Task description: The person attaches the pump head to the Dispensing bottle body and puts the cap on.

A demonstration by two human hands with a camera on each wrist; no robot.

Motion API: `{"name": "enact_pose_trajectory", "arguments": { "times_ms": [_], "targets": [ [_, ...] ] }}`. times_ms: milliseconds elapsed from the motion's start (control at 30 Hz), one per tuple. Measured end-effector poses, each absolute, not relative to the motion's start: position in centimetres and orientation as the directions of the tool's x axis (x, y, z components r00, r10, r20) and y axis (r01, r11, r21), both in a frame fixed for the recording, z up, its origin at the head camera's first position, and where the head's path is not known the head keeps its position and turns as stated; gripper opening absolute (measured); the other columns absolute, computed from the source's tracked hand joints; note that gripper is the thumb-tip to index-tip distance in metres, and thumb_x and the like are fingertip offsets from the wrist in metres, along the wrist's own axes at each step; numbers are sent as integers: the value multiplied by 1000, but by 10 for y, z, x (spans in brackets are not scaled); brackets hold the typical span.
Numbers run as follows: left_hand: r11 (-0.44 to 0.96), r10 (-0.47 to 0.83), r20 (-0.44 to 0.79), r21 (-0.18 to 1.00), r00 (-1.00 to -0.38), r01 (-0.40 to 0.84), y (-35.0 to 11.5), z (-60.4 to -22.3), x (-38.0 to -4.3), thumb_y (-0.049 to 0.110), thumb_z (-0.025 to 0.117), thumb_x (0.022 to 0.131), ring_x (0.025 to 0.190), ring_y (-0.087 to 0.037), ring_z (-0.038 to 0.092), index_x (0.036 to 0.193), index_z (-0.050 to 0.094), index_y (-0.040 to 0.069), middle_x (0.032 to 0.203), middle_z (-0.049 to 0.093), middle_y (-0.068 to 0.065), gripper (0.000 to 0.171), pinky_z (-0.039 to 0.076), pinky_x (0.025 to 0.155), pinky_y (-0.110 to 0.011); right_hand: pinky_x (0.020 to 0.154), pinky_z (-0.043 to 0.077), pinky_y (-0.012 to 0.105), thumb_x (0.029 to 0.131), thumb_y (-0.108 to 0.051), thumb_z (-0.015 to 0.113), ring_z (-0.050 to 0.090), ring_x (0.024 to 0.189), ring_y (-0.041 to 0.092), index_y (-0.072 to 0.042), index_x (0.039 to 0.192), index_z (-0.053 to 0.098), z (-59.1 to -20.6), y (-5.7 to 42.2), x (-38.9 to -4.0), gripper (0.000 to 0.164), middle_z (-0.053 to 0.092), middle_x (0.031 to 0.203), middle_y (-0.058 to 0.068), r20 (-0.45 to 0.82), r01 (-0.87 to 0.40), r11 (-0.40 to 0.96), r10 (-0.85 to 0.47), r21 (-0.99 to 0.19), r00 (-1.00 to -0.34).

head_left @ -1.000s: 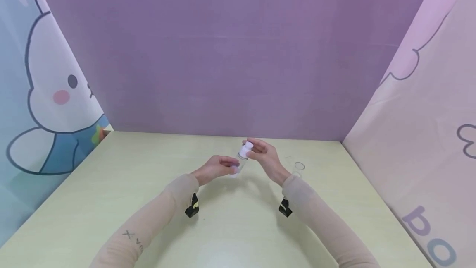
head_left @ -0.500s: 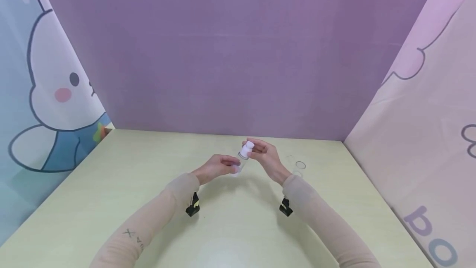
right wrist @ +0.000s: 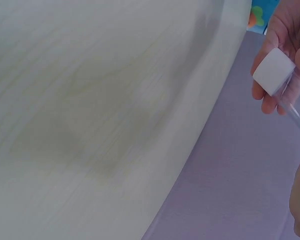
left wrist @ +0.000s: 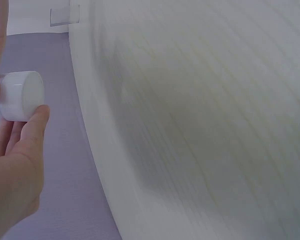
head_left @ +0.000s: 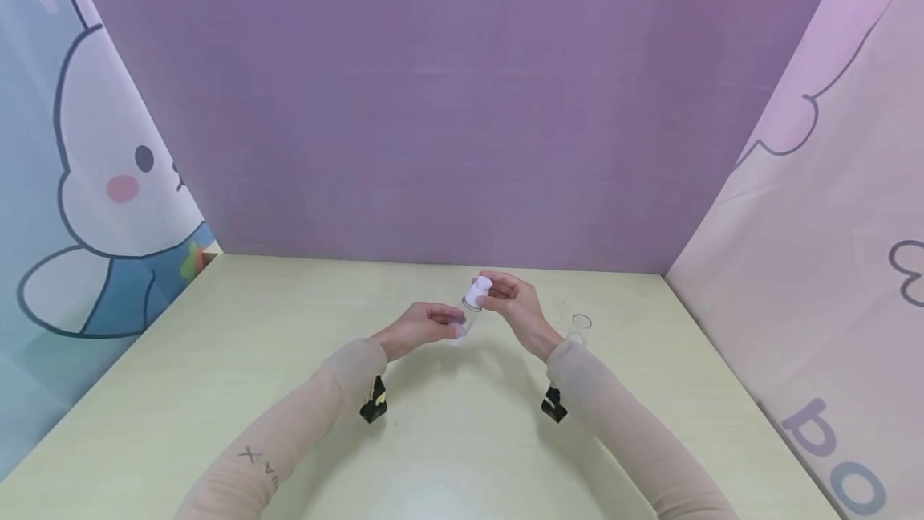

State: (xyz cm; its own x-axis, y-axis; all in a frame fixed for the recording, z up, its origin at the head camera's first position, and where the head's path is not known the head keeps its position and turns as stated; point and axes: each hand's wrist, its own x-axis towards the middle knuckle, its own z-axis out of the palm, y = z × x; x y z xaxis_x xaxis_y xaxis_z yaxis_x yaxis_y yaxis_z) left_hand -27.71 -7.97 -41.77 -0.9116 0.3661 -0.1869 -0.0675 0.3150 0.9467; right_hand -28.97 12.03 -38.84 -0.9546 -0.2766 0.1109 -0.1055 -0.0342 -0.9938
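A slim clear bottle [head_left: 470, 317] with a white pump-like top [head_left: 478, 291] is held tilted above the table by both hands. My left hand [head_left: 422, 326] grips its lower end, where there is a white base [right wrist: 274, 71]; thumb and fingers lie on opposite sides of it. With the thumb and fingers of my right hand [head_left: 521, 310] I pinch the white top at the upper end. The left wrist view shows the flat underside of the white base [left wrist: 32, 96]. The top itself is out of sight in the right wrist view.
To the right of my right hand, a clear cylindrical cap or cup [head_left: 581, 321] stands on the pale wooden table [head_left: 462, 440]. A purple panel [head_left: 462, 103] closes the back, and printed cloths hang at both sides.
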Motion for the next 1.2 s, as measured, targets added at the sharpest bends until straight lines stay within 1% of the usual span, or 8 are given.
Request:
{"name": "enact_pose_trajectory", "arguments": {
  "times_ms": [333, 467, 633, 867, 967, 1200],
  "targets": [
    [335, 369, -188, 940, -910, -58, -80, -419, -276, 30, 67, 83, 117, -23, 52, 123, 58, 17, 126, 57, -6, 43, 41, 99, -43, 88, 49, 29, 78, 4, 65, 60, 97, 13, 0, 120, 54, -392, 120, -289, 43, 60, 120, 14, 118, -113, -33, -254, -993, -960],
    [333, 373, -184, 941, -909, -54, -79, -419, -275, 30, 66, 84, 116, -22, 52, 123, 57, 16, 126, 57, -5, 43, 41, 100, -44, 89, 49, 30, 78, 2, 66, 60, 98, 14, -2, 119, 55, -393, 120, -289, 43, 60, 120, 14, 113, -112, -16, -251, -994, -962],
    [330, 384, -172, 943, -907, -39, -78, -419, -276, 30, 67, 84, 116, -22, 52, 123, 58, 16, 125, 57, -6, 43, 41, 99, -44, 87, 50, 30, 78, 0, 67, 60, 96, 14, -4, 116, 58, -392, 122, -290, 39, 63, 113, 11, 102, -106, 4, -224, -994, -969],
    [334, 377, -177, 942, -909, -45, -78, -417, -278, 30, 67, 83, 116, -23, 52, 122, 59, 17, 125, 57, -6, 42, 41, 99, -45, 84, 50, 27, 77, 0, 69, 58, 92, 13, -3, 115, 57, -389, 121, -289, 40, 63, 103, 4, 101, -103, 1, -209, -995, -973],
    [334, 371, -176, 942, -912, -46, -78, -417, -279, 29, 67, 83, 115, -23, 52, 121, 59, 16, 124, 58, -6, 41, 41, 98, -46, 83, 50, 26, 77, 0, 69, 57, 92, 13, -3, 116, 57, -388, 121, -288, 40, 63, 102, 2, 98, -100, -1, -208, -995, -973],
    [337, 356, -183, 940, -916, -57, -79, -417, -276, 28, 67, 83, 115, -23, 52, 121, 59, 16, 124, 58, -6, 41, 41, 98, -46, 83, 50, 26, 77, -1, 69, 57, 92, 13, -2, 114, 57, -389, 119, -287, 39, 62, 102, 3, 85, -87, 2, -198, -996, -977]
  ]
}}
